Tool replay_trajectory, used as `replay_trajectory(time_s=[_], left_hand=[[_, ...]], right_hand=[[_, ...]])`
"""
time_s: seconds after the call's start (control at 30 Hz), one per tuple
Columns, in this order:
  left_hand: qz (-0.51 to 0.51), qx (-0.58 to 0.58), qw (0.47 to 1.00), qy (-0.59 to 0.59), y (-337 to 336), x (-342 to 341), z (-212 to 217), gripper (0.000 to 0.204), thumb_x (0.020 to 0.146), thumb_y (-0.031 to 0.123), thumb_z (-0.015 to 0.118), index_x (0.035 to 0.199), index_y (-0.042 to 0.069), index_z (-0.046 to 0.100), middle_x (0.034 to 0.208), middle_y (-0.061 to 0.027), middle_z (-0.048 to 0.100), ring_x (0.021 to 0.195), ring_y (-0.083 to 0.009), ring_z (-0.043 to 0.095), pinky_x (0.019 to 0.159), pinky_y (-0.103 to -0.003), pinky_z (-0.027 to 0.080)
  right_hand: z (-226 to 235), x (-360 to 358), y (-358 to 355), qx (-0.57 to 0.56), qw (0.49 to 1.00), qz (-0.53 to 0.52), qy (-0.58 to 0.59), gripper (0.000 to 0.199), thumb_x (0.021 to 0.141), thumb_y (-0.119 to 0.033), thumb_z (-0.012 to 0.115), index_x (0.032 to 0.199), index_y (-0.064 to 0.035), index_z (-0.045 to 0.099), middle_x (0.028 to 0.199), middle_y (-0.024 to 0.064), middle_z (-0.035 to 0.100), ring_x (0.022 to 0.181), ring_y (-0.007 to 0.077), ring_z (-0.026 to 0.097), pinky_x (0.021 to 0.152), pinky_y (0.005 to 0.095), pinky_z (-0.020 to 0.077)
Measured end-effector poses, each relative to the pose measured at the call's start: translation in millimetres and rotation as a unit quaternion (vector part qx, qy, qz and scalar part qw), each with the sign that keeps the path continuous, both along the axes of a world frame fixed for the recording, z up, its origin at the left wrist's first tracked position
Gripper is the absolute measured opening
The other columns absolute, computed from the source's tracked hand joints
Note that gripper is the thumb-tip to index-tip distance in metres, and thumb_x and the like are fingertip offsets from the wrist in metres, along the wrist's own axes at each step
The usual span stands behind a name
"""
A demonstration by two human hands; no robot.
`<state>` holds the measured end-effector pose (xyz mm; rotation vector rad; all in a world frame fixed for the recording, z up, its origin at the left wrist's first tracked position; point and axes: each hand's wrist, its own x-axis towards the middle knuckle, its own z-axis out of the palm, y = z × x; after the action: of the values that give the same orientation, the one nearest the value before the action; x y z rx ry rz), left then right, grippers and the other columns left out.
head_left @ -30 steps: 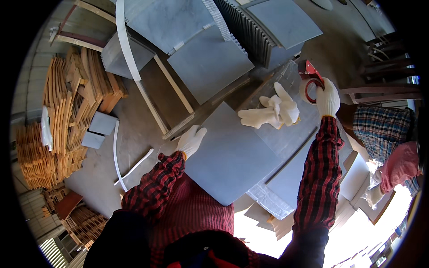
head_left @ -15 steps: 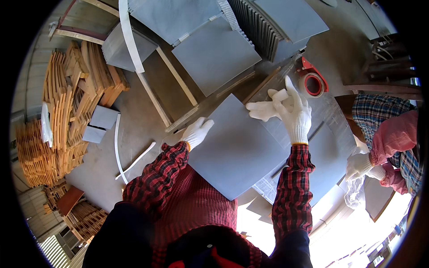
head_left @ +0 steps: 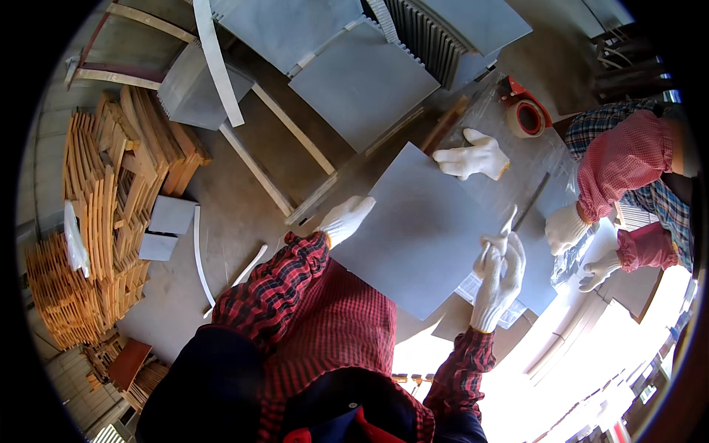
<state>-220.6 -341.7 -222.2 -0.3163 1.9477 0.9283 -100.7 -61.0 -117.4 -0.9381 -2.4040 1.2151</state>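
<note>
While the person is leaning over the counter (head_left: 543, 159), the left hand (head_left: 347, 219) is pressing flat and open on the grey panel's (head_left: 417, 232) near-left edge, and the right hand (head_left: 498, 277) is pinching a small white strip (head_left: 508, 221) at its right edge. The panel is lying bare; beyond it, a spare glove (head_left: 473, 156) and tape roll (head_left: 526, 114) are waiting, unused.

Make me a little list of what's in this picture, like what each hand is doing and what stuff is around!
Left hand: gloved left hand rests on the left edge of the grey tile
Right hand: gloved right hand pinches a small white strip over the tile's right edge
Loose glove: spare white glove lies beyond the tile
Tape: red tape roll further back
Other person: co-worker's gloved hands at the right
Floor: stacked wooden slats at the left
</note>
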Motion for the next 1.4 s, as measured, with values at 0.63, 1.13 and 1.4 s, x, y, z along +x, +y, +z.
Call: replay_trajectory(time_s=[0.63,1.13,1.4], left_hand=[[0.391,0.328,0.830,-0.226,-66.5,68.1,-18.3,0.078,0.102,0.060,0.047,0.152,0.001,0.033,0.151,-0.0169,0.042,0.137,-0.0324,0.045,0.114,-0.054,0.039],[0.298,0.308,0.888,-0.165,-75.5,75.3,-24.9,0.077,0.102,0.067,0.037,0.151,0.008,0.038,0.138,-0.0155,0.055,0.122,-0.0237,0.059,0.100,-0.038,0.052],[0.113,0.060,0.988,0.092,-49.2,92.7,-12.0,0.049,0.100,0.039,0.062,0.127,-0.001,0.058,0.122,-0.0165,0.064,0.103,-0.0212,0.065,0.083,-0.032,0.055]], right_hand=[[-102.7,-133.0,-117.4,0.302,0.926,0.221,-0.047,0.060,0.087,-0.035,0.064,0.141,-0.0131,0.049,0.139,0.0144,0.048,0.128,0.0386,0.044,0.109,0.0605,0.0306],[-73.8,67.6,-157.7,0.163,0.879,0.435,-0.106,0.056,0.080,-0.031,0.074,0.132,-0.0174,0.061,0.145,0.0102,0.051,0.137,0.0361,0.045,0.114,0.0555,0.0341],[-97.9,-36.3,-56.2,0.273,0.893,0.347,-0.083,0.053,0.093,-0.033,0.061,0.143,-0.0165,0.052,0.154,0.0108,0.043,0.143,0.0368,0.038,0.119,0.0556,0.0267]])
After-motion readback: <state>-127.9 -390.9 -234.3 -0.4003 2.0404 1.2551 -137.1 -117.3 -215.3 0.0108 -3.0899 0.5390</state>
